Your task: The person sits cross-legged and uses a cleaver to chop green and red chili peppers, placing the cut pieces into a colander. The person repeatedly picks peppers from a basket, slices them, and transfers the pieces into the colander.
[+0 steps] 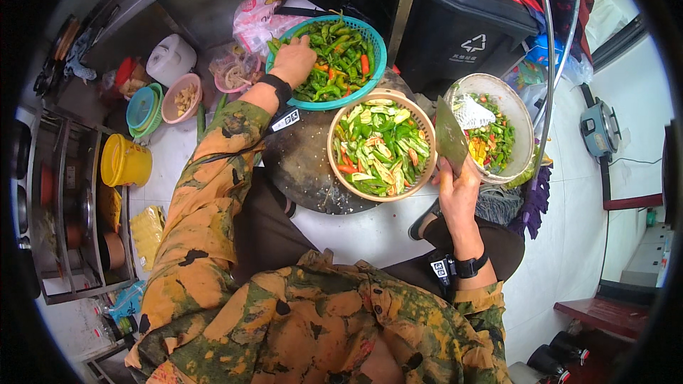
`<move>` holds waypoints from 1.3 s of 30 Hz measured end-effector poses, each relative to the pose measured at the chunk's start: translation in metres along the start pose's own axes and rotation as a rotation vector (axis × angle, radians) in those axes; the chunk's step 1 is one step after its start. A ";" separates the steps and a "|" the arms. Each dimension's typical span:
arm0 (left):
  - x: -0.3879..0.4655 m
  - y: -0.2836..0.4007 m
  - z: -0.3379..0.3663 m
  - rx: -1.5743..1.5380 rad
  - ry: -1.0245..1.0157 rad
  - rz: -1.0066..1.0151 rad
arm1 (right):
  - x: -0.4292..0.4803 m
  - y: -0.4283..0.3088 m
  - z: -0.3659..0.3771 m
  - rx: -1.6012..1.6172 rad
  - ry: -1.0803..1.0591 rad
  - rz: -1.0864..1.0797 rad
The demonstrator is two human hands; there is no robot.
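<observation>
My left hand point(295, 61) reaches over the near left rim of a teal plastic basket point(381, 58). Its fingers touch the whole green and red chili peppers point(341, 42) heaped there; whether they grip one is hidden. My right hand point(458, 186) holds a cleaver point(451, 130) by the handle, the broad blade raised between two containers. Left of the blade, a tan basket point(381, 197) holds split peppers point(381, 144). To its right is a whitish bucket point(528, 141) of chopped peppers point(499, 141). Bits of pepper and seeds dot the round chopping board point(299, 154) beneath the baskets.
A black bin point(469, 32) stands behind the board. Small bowls, including a pink bowl of ginger-like pieces point(184, 98), and a yellow bucket point(128, 160) sit on the left. Metal shelving point(61, 213) lines the far left. A metal tube frame point(549, 48) rises at right.
</observation>
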State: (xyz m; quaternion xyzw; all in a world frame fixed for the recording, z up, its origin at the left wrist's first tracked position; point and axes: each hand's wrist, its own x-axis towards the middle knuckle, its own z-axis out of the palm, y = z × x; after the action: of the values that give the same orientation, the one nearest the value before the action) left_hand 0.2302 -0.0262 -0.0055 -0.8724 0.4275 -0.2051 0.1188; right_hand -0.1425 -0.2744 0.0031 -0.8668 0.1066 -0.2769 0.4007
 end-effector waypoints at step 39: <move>-0.122 0.140 -0.106 -2.535 -0.721 -0.419 | -0.028 -0.054 0.040 -0.370 -0.076 -0.506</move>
State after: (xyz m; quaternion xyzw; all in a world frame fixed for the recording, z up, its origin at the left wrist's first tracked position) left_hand 0.0165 -0.0173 0.0038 -0.4332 0.1252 0.5577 -0.6969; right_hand -0.1450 -0.2022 0.0120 -0.9338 -0.0787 -0.3112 0.1583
